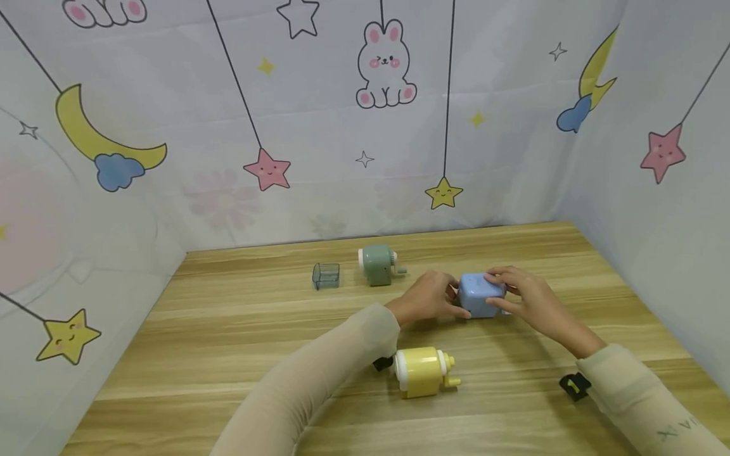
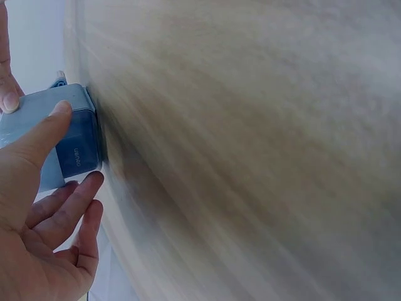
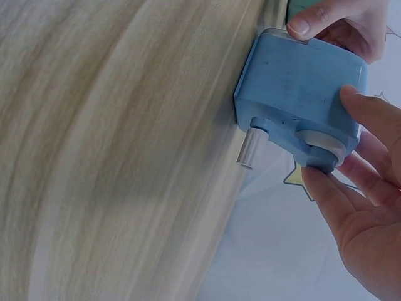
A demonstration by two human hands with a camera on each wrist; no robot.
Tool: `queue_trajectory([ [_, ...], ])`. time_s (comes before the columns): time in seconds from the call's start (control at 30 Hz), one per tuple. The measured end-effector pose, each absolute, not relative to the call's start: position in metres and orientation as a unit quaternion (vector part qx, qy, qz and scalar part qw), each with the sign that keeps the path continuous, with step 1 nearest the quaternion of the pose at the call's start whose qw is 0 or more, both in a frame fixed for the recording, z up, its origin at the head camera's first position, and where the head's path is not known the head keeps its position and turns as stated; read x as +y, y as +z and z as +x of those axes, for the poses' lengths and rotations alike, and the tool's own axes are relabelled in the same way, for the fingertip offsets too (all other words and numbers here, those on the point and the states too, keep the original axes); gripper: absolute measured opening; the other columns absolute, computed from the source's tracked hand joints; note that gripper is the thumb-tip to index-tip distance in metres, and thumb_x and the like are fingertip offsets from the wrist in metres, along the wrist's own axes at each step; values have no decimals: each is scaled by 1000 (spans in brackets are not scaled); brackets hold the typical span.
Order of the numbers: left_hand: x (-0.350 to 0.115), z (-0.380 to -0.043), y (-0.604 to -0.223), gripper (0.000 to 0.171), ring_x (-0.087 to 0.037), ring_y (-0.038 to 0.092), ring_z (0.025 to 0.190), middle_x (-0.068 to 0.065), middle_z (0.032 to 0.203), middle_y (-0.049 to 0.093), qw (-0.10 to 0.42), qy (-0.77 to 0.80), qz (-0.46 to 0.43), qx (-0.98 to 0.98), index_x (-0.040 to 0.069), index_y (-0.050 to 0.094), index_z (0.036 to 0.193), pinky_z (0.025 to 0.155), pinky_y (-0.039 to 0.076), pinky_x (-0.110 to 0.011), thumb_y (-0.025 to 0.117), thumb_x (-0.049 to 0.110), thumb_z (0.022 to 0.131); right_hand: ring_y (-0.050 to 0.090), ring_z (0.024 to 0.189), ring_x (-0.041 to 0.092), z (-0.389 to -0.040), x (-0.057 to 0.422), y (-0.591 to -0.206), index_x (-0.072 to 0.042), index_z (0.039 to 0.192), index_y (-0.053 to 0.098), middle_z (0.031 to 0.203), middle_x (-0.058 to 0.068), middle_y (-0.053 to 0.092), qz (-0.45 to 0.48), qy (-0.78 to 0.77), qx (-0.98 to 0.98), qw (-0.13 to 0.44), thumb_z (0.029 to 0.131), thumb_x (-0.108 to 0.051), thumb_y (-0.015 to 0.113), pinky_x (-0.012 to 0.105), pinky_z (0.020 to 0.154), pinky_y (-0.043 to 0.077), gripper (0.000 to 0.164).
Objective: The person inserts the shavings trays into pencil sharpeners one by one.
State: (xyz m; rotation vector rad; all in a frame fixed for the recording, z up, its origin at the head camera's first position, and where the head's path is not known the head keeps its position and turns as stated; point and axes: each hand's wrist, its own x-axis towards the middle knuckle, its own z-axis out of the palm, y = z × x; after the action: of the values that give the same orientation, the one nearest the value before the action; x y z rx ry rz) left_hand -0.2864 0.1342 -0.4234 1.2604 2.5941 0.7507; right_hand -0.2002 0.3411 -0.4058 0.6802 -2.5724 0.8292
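While gripping blue sharpener (image 1: 478, 296) with left hand (image 1: 426, 296) and right hand (image 1: 529, 303) | on table (image 1: 199, 367), beyond yellow sharpener (image 1: 423, 372) | probably working bin (image 2: 80, 147) | next, likely: bracing with right, sliding bin straight with left

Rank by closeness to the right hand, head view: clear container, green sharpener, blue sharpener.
1. Blue sharpener: in the right hand, at its left side.
2. Green sharpener: left of the blue one, farther back.
3. Clear container: farthest, left of the green sharpener.
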Motion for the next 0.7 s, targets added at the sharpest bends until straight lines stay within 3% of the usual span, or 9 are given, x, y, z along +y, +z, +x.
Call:
queue_trajectory([
  [0.3,132,-288,-422,66,7,53,72,6,93,64,71,243,424,870,8,61,111,65,42,-11,74,54,66,52,103,25,-200,341,-404,0,112,59,117,15,54,242,308,-902,184,74,-8,75,37,78,48,42],
  [0.7,120,-286,-423,68,6,53,75,11,89,64,58,232,423,874,15,60,115,66,42,-13,72,58,65,51,105,25,-196,339,-411,-5,115,58,119,14,54,235,297,-905,195,74,-9,75,45,75,49,45],
])
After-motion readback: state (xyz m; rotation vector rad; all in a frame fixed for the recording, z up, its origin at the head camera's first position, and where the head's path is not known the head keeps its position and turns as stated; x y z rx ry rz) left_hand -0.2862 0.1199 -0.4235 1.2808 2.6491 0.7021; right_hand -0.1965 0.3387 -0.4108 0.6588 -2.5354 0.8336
